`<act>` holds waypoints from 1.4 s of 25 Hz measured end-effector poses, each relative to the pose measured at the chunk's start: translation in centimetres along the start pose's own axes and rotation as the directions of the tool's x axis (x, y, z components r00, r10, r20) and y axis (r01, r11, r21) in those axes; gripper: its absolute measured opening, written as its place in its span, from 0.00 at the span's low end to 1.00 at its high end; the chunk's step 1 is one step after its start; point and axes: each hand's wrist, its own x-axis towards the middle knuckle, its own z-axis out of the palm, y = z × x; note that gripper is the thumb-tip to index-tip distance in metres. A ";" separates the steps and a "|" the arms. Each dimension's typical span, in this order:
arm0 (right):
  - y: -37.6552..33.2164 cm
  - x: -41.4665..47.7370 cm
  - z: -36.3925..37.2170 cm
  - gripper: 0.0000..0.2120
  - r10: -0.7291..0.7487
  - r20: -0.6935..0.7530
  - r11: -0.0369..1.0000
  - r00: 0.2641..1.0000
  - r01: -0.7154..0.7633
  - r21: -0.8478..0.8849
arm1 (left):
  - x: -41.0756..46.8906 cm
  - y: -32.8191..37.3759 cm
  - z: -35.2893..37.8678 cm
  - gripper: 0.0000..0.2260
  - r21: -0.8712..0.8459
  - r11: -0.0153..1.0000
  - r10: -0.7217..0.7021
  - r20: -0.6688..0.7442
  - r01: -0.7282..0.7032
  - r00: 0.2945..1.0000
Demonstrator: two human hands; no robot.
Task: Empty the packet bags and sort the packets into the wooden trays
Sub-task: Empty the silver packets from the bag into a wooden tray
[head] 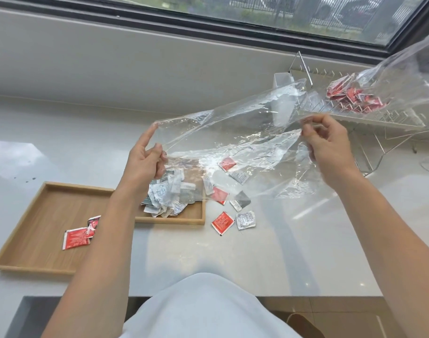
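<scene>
I hold a clear plastic bag [233, 128] stretched above the counter, with my left hand [145, 157] pinching its left edge and my right hand [330, 147] pinching its right part. Several red packets [352, 96] remain bunched in the bag's far raised end at the upper right. Below, a wooden tray [50, 206] holds two red packets [76, 237] at its front. A pile of white packets [167, 193] lies in a second wooden tray [196, 215]. Loose red packets [222, 222] and white packets [245, 220] lie scattered on the counter right of the trays.
A white wire dish rack [379, 120] stands at the back right, behind the bag. A window runs along the back wall. The counter's front edge [306, 295] is near my body, with a sink corner [25, 313] at the lower left.
</scene>
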 end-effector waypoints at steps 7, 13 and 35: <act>1.7 -1.5 -0.3 0.35 0.211 0.386 0.933 0.898 -0.303 0.194 | 0.9 -0.2 -0.2 0.24 0.034 0.999 0.021 -0.008 -0.021 1.000; 2.6 -2.0 0.2 0.30 0.223 0.227 0.958 0.948 -0.256 0.130 | 0.8 -0.8 -0.8 0.22 0.178 0.984 0.014 -0.001 -0.014 1.000; 2.3 0.6 -1.1 0.24 0.086 0.480 0.965 0.873 -0.193 0.177 | 9.5 5.1 5.1 0.40 0.635 0.731 -0.307 0.632 -0.249 0.711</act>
